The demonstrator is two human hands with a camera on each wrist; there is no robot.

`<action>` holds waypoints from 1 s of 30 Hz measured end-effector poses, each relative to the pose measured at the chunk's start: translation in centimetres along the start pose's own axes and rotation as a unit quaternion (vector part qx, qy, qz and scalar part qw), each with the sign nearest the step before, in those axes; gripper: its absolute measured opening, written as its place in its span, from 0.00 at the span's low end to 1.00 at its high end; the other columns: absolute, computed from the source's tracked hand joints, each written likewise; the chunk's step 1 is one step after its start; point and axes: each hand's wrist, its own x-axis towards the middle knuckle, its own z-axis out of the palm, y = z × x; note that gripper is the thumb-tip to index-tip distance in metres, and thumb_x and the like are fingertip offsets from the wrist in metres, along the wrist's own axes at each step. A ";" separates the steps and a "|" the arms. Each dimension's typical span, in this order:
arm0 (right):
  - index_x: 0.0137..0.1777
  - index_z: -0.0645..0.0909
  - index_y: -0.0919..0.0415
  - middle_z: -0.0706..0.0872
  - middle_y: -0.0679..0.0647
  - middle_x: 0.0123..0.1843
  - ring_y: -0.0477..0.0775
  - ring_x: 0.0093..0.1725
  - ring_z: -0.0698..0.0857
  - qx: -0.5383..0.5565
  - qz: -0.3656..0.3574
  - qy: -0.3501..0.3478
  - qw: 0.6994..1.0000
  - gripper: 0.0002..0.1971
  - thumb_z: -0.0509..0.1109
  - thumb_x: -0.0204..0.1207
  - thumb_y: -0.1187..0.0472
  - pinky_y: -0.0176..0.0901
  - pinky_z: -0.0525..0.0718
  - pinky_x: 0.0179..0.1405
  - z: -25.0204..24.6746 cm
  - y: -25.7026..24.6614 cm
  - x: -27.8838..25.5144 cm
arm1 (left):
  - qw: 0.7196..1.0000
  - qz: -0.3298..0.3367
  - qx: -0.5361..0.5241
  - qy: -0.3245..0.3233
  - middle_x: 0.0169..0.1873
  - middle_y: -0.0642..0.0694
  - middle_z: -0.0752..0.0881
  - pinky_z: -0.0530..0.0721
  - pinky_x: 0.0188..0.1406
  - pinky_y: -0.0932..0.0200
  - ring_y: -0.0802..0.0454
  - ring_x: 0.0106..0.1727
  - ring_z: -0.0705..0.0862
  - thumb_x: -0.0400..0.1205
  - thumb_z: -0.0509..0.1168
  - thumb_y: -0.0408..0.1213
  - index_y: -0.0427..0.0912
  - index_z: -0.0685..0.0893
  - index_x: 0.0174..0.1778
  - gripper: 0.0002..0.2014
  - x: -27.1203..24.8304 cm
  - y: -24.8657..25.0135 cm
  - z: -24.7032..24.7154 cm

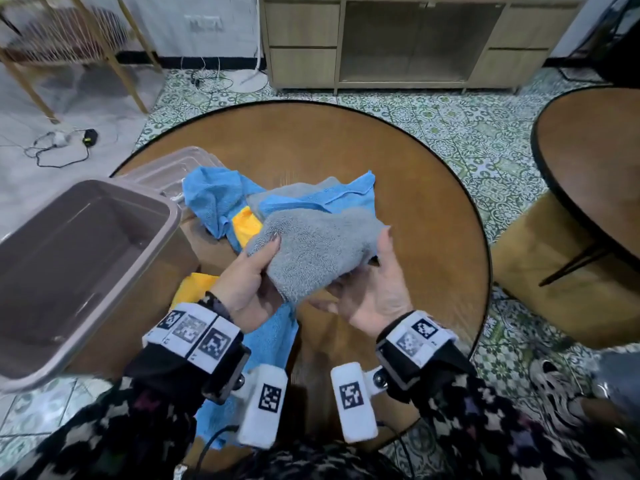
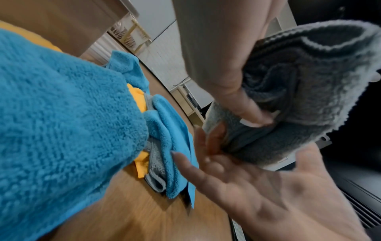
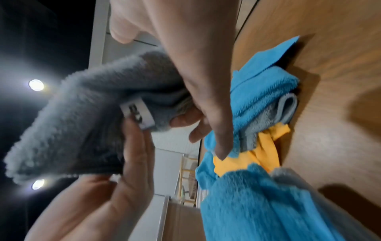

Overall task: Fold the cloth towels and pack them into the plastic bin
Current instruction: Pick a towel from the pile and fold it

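Grey towel (image 1: 313, 251) (folded) crosswise between left hand (image 1: 247, 282) and right hand (image 1: 372, 289)

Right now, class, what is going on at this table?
A person holds a folded grey towel between the left hand and right hand, above a round wooden table. Blue towels and yellow ones lie heaped behind it. The plastic bin at the left looks empty.

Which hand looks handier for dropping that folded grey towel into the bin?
Probably the left hand: the bin sits on its side, close by, and it already grips the grey towel. The right hand would have to cross over.
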 end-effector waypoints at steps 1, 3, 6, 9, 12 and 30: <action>0.63 0.82 0.51 0.87 0.55 0.60 0.59 0.58 0.87 0.003 0.008 -0.003 1.000 0.53 0.73 0.36 0.21 0.65 0.82 0.55 0.1 0.5 0.0 | 1.000 -0.004 -0.004 -0.011 0.52 0.45 0.90 0.89 0.33 0.55 0.51 0.47 0.90 0.82 0.58 0.38 0.40 0.74 0.72 0.20 -0.2 -0.1 0.0; 0.72 0.75 0.48 0.82 0.55 0.69 0.62 0.69 0.79 0.020 0.032 -0.025 0.999 0.54 0.60 0.48 0.16 0.64 0.85 0.50 0.6 1.4 -0.1 | 0.999 0.002 0.006 -0.040 0.63 0.41 0.83 0.89 0.42 0.47 0.45 0.57 0.86 0.77 0.67 0.39 0.42 0.71 0.74 0.28 -0.6 -0.6 -0.1; 0.76 0.72 0.52 0.77 0.59 0.74 0.64 0.70 0.77 0.057 0.045 -0.053 0.996 0.53 0.47 0.58 0.17 0.64 0.88 0.45 1.3 2.5 -0.3 | 0.997 0.034 -0.003 -0.072 0.62 0.40 0.83 0.87 0.51 0.47 0.46 0.56 0.87 0.71 0.69 0.37 0.41 0.72 0.72 0.31 -0.7 -1.1 0.0; 0.65 0.82 0.60 0.81 0.63 0.68 0.63 0.66 0.81 0.116 -0.025 -0.053 0.992 0.45 0.55 0.62 0.24 0.61 0.86 0.54 1.7 1.8 -0.4 | 0.995 0.071 0.053 -0.035 0.49 0.44 0.87 0.89 0.44 0.56 0.53 0.47 0.88 0.74 0.65 0.34 0.42 0.76 0.62 0.19 -0.6 -1.1 -0.5; 0.57 0.84 0.63 0.86 0.63 0.60 0.60 0.59 0.85 0.008 -0.071 0.030 0.997 0.25 0.67 0.69 0.44 0.57 0.84 0.60 1.8 0.4 0.1 | 0.966 0.115 0.231 0.015 0.42 0.47 0.83 0.84 0.35 0.67 0.63 0.36 0.85 0.83 0.60 0.31 0.42 0.74 0.50 0.03 -1.1 -1.3 -1.3; 0.55 0.78 0.66 0.86 0.56 0.44 0.55 0.42 0.84 -0.300 -0.039 0.234 0.924 0.08 0.62 0.78 0.71 0.47 0.82 0.44 -4.1 1.8 0.7 | 0.713 -0.126 0.673 0.151 0.53 0.46 0.83 0.83 0.49 0.50 0.46 0.52 0.83 0.67 0.76 0.54 0.42 0.73 0.57 0.30 -3.7 -2.7 -11.3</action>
